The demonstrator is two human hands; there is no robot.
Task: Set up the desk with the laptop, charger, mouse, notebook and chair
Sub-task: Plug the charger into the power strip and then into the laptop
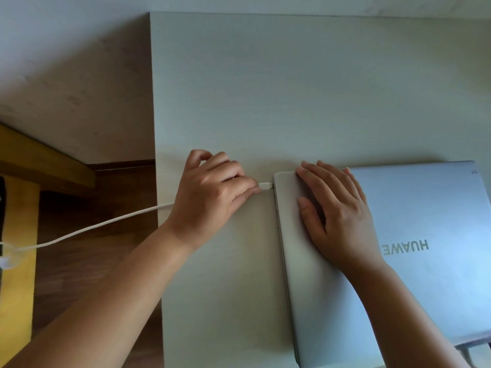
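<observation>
A closed silver laptop [414,261] lies on the right part of the pale desk [265,88]. My right hand [337,208] rests flat on the lid near its far left corner, fingers spread. My left hand [212,192] pinches the white charger plug [265,186], whose tip touches the laptop's left edge. The white charger cable [93,227] trails from that hand off the desk's left edge toward the lower left. No mouse, notebook or chair is visible.
Left of the desk lies a dark wooden floor [87,208] below a pale wall. A yellow piece of furniture [18,208] stands at the far left, where the cable ends near a white object.
</observation>
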